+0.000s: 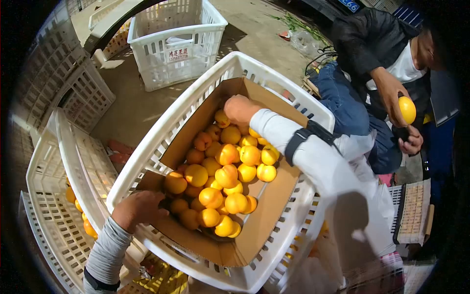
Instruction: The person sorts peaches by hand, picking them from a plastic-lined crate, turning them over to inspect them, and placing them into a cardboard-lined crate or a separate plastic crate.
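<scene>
A white plastic crate (161,142), tilted and lined with brown cardboard (267,206), holds several yellow-orange peaches (226,174). My left hand (139,208) grips the crate's near rim and the cardboard edge. My right hand (239,109) reaches into the far side of the crate, resting on the fruit by the cardboard wall; whether its fingers hold a peach is hidden.
Another person (387,63) crouches at the right, holding a yellow peach (407,110). An empty white crate (176,41) stands behind. More white crates (58,196) lie at the left, one with some fruit inside. Bare ground lies between them.
</scene>
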`<state>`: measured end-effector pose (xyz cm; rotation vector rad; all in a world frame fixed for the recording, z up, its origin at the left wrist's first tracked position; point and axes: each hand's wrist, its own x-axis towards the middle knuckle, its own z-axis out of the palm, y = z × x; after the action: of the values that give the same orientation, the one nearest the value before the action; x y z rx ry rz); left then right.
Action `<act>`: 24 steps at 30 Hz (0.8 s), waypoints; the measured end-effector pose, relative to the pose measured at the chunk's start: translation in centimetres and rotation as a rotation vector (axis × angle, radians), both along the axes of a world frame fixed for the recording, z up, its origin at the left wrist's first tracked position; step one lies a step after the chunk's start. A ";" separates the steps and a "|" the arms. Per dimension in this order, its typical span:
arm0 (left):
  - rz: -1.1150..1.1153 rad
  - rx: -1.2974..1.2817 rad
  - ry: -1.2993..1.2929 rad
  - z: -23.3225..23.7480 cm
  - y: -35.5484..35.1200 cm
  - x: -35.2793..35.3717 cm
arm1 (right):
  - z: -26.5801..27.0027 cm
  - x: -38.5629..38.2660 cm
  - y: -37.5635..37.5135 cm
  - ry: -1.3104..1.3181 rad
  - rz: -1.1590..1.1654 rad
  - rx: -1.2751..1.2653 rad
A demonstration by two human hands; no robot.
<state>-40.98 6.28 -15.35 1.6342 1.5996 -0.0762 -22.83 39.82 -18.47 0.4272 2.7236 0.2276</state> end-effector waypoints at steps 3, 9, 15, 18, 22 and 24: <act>-0.036 -0.087 0.004 -0.8 0.2 -0.1 | -0.6 0.3 2.6 0.171 -0.251 0.063; -0.050 -0.145 0.139 3.0 1.5 1.4 | -2.3 0.2 1.4 0.149 -0.304 0.068; -0.080 0.065 0.029 -2.0 -0.4 -0.7 | -3.8 -0.5 2.3 0.056 -0.319 -0.097; -0.019 0.100 0.009 0.2 0.2 0.2 | -3.8 2.4 6.4 -0.035 0.244 0.012; -0.002 0.095 0.078 2.3 0.7 1.1 | 6.6 6.4 2.5 -0.357 -0.543 -0.439; -0.027 0.115 0.052 1.9 0.5 1.0 | 7.1 8.6 2.3 -0.349 -0.668 -0.461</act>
<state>-40.01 6.83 -13.40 1.7550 1.6484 -0.0418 -14.26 42.11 -11.40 1.0013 2.0616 -0.4498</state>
